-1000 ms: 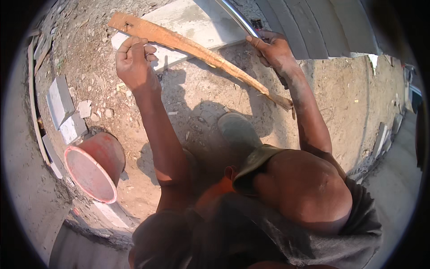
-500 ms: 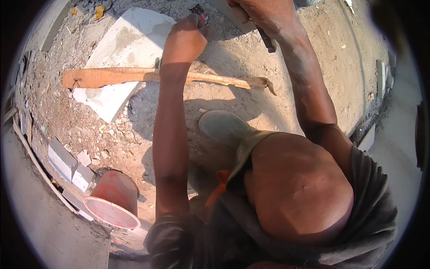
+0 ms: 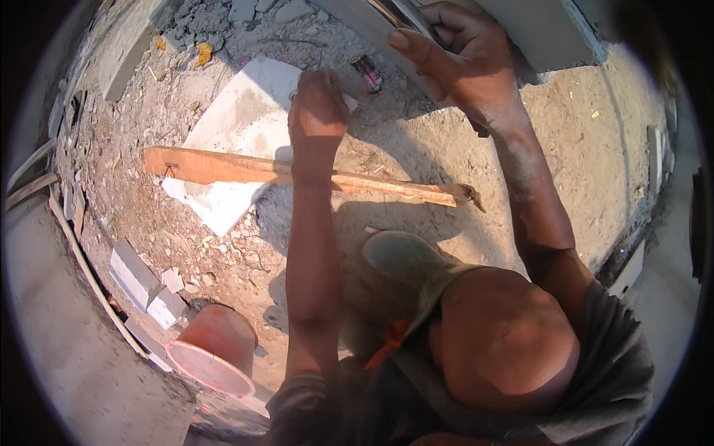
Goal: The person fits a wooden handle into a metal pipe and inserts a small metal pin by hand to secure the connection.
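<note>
My left hand (image 3: 320, 108) is closed, its fingers curled down at the right edge of a pale, flat slab (image 3: 256, 89). A small pale bit shows beside the fingers, but what they grip is hidden. My right hand (image 3: 476, 63), raised at the top, is wrapped round a tool with a shiny metal blade (image 3: 405, 16); a dark end sticks out below the palm, and the blade's tip is cut off by the picture's edge. A long wooden piece (image 3: 223, 167) lies across the slab, passing under my left forearm. Right of my left hand lies a small red and dark packet (image 3: 367, 74).
A reddish bucket (image 3: 219, 334) lies tipped at the lower left, near broken pale blocks (image 3: 134, 275). Grey concrete (image 3: 547, 33) stands at the upper right. My boot (image 3: 401, 253) rests on the rubble-strewn ground. A thin stick (image 3: 89, 260) runs along the left edge.
The whole view has shifted, so the scene sits lower and further right. My left hand has drawn away from the packet toward the slab. The right-hand tool's blade now shows.
</note>
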Available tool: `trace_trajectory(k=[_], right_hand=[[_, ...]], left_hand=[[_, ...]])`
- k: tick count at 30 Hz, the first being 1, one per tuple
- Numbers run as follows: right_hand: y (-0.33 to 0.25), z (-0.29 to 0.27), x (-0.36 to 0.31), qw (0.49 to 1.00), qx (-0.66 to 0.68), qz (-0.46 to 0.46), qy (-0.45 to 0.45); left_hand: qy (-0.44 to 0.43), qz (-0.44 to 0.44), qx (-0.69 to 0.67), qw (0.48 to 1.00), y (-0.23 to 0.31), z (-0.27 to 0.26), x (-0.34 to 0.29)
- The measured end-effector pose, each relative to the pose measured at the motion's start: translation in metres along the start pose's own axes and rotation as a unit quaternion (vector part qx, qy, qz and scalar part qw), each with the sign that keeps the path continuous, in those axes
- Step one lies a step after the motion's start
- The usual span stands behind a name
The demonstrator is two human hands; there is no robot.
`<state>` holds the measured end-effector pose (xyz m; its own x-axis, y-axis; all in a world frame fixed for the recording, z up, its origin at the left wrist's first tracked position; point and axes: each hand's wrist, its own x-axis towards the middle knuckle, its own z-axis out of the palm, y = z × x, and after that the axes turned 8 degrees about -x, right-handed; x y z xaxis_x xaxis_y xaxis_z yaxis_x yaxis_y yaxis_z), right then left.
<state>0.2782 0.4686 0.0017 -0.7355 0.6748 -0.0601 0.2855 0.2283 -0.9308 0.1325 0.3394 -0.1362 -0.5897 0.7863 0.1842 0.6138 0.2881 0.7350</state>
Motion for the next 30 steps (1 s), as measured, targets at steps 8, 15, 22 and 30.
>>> trace_trajectory(k=[8, 15, 22, 30], right_hand=[[0.004, 0.005, 0.011, 0.998, 0.03, -0.051, 0.013], [0.011, 0.012, 0.02, 0.984, -0.096, -0.148, 0.029], [0.018, -0.006, 0.014, 0.992, -0.065, -0.105, 0.007], [0.007, 0.002, 0.012, 0.998, -0.009, -0.062, -0.014]], left_hand=[[-0.088, -0.016, 0.182, 0.979, -0.061, -0.015, 0.104], [-0.207, -0.089, 0.22, 0.949, -0.085, 0.016, 0.116], [-0.29, 0.09, 0.075, 0.95, -0.022, 0.037, 0.059], [-0.184, 0.105, -0.041, 0.976, 0.037, 0.0, -0.027]])
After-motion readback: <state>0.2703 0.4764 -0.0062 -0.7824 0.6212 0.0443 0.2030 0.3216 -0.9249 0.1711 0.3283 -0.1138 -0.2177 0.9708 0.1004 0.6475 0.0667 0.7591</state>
